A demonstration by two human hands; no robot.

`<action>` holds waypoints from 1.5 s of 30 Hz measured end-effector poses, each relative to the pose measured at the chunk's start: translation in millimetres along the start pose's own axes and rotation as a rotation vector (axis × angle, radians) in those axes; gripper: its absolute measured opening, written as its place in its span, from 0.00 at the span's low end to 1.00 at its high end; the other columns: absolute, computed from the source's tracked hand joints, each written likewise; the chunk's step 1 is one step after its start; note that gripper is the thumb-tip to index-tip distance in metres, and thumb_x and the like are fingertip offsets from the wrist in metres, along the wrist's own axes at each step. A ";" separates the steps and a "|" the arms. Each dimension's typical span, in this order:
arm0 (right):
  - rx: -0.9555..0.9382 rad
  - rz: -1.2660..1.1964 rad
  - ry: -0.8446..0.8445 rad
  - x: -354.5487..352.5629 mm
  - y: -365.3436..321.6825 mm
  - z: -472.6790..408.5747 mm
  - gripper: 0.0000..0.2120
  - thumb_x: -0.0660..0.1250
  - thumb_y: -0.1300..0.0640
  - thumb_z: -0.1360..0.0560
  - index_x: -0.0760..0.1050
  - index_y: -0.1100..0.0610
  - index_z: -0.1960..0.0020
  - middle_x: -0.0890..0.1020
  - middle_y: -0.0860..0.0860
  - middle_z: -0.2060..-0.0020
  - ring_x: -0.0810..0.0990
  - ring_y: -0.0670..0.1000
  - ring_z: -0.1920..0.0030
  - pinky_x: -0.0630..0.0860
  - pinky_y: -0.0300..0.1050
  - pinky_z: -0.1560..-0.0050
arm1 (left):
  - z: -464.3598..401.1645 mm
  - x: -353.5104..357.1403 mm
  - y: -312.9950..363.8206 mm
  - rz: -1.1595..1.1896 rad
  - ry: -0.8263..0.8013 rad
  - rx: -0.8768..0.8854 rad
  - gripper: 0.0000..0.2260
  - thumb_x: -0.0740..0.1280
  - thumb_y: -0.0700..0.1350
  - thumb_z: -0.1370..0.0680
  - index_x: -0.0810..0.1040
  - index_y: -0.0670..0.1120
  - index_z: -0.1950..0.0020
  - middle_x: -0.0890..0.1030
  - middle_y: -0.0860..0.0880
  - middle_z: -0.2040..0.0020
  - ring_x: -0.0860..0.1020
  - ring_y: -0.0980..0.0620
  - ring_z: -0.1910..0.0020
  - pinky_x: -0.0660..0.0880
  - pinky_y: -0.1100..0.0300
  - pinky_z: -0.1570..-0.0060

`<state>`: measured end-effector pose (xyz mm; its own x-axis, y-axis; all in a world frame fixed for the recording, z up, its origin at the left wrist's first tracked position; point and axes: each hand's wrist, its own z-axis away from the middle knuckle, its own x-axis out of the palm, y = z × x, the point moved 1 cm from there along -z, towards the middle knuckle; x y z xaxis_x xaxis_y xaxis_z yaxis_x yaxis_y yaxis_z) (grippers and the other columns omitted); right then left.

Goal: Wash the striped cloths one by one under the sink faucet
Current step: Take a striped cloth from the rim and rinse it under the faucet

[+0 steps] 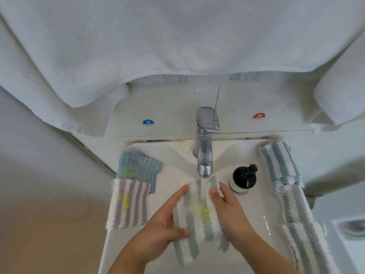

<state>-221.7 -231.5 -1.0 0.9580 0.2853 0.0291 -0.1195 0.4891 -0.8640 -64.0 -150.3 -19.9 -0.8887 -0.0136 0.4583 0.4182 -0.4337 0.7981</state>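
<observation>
You hold 1 grey-striped cloth (199,220) under 1 faucet (205,143) | left hand (164,226) fingers, right hand (231,212) fingers clamped on it | 2 cloths (130,196) left | 3 cloths (292,196) right

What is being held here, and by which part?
The grey-and-white striped cloth, spread under the faucet: the left hand holds its left edge, the right hand its right edge.

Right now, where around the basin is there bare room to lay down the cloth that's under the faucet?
Bare ledge lies between the faucet and the blue cloth. Left rim holds the purple-striped cloth; right rim holds the soap bottle and blue-striped cloths.
</observation>
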 end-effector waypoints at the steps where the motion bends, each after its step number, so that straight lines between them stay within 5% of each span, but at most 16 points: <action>1: -0.010 0.010 -0.005 3.2 0.8 -2.0 0.09 0.58 0.53 0.18 0.77 0.49 0.46 0.85 0.50 0.57 0.85 0.50 0.57 0.80 0.42 0.60 | 2.2 -3.1 1.7 -0.002 0.014 0.007 0.41 0.68 0.24 0.32 0.61 0.50 0.24 0.73 0.49 0.28 0.72 0.44 0.30 0.74 0.52 0.37; 6: -0.061 0.063 -0.030 16.4 1.3 -13.6 0.09 0.58 0.53 0.18 0.77 0.48 0.48 0.84 0.51 0.54 0.84 0.51 0.53 0.81 0.49 0.49 | 10.7 -13.7 13.4 -0.104 0.082 0.048 0.40 0.67 0.24 0.32 0.64 0.51 0.26 0.76 0.59 0.32 0.74 0.56 0.33 0.75 0.61 0.43; 13: -0.238 0.237 0.036 20.3 -7.8 -30.3 0.17 0.53 0.63 0.18 0.75 0.44 0.49 0.82 0.39 0.59 0.79 0.37 0.56 0.73 0.27 0.56 | 2.0 -14.1 28.8 -0.360 0.162 0.110 0.40 0.66 0.22 0.28 0.62 0.55 0.25 0.66 0.66 0.29 0.67 0.75 0.36 0.69 0.75 0.45; 17: -0.293 0.227 0.057 13.2 -15.8 -34.1 0.14 0.55 0.60 0.18 0.76 0.45 0.49 0.82 0.41 0.59 0.79 0.36 0.58 0.74 0.29 0.57 | -9.7 -8.3 32.8 -0.419 0.138 0.148 0.41 0.66 0.23 0.27 0.59 0.56 0.24 0.63 0.66 0.28 0.65 0.76 0.34 0.68 0.77 0.44; 28: -0.233 0.218 0.178 -15.3 -7.2 -16.4 0.09 0.58 0.55 0.18 0.76 0.53 0.51 0.81 0.50 0.61 0.78 0.38 0.66 0.72 0.28 0.66 | -28.8 4.1 15.0 -0.305 -0.017 0.121 0.43 0.65 0.27 0.34 0.61 0.56 0.24 0.68 0.59 0.27 0.68 0.56 0.28 0.71 0.58 0.36; 32: -0.102 0.388 0.136 -27.3 -0.5 -15.9 0.09 0.59 0.54 0.19 0.74 0.55 0.55 0.79 0.50 0.63 0.78 0.45 0.62 0.74 0.35 0.62 | -31.5 10.5 7.6 -0.226 -0.050 0.105 0.42 0.64 0.26 0.33 0.61 0.54 0.24 0.68 0.50 0.26 0.70 0.48 0.28 0.72 0.55 0.37; 35: -0.003 0.500 0.020 -30.8 -12.3 -6.2 0.08 0.58 0.50 0.19 0.73 0.52 0.48 0.80 0.46 0.55 0.79 0.47 0.54 0.76 0.43 0.51 | -31.8 12.0 6.3 -0.201 -0.071 0.101 0.42 0.64 0.25 0.32 0.61 0.54 0.23 0.70 0.49 0.26 0.70 0.47 0.29 0.71 0.53 0.36; 37: -0.033 0.675 0.009 -30.2 -35.6 4.4 0.06 0.55 0.49 0.18 0.69 0.49 0.47 0.77 0.44 0.55 0.77 0.45 0.54 0.71 0.40 0.56 | -31.2 11.6 7.1 -0.187 -0.065 0.103 0.41 0.65 0.26 0.32 0.62 0.55 0.24 0.70 0.49 0.27 0.70 0.47 0.29 0.71 0.53 0.35; 39: -0.193 0.785 0.109 -28.2 -65.6 11.2 0.15 0.53 0.46 0.19 0.74 0.54 0.49 0.79 0.50 0.55 0.78 0.50 0.53 0.72 0.46 0.54 | -30.9 10.6 8.8 -0.179 -0.054 0.107 0.41 0.65 0.25 0.33 0.63 0.55 0.25 0.71 0.50 0.27 0.71 0.48 0.29 0.72 0.54 0.35; 42: -0.284 0.460 0.141 -17.6 -117.9 13.7 0.25 0.52 0.39 0.20 0.77 0.55 0.59 0.83 0.50 0.63 0.80 0.49 0.63 0.76 0.48 0.60 | -32.3 9.6 11.5 -0.159 -0.047 0.100 0.41 0.65 0.26 0.33 0.62 0.53 0.24 0.71 0.47 0.27 0.71 0.45 0.29 0.68 0.45 0.30; 45: -0.148 0.300 -0.055 -5.1 -149.7 6.2 0.27 0.53 0.35 0.22 0.75 0.55 0.65 0.78 0.49 0.73 0.73 0.47 0.74 0.65 0.39 0.74 | -34.9 9.4 12.2 -0.164 -0.051 0.110 0.41 0.65 0.26 0.32 0.62 0.52 0.23 0.70 0.45 0.27 0.70 0.43 0.29 0.65 0.42 0.29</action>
<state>-210.3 -301.2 131.4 0.8699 0.4443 -0.2142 -0.3510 0.2526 -0.9017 -73.8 -187.2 -19.5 -0.9370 0.0962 0.3359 0.2894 -0.3250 0.9004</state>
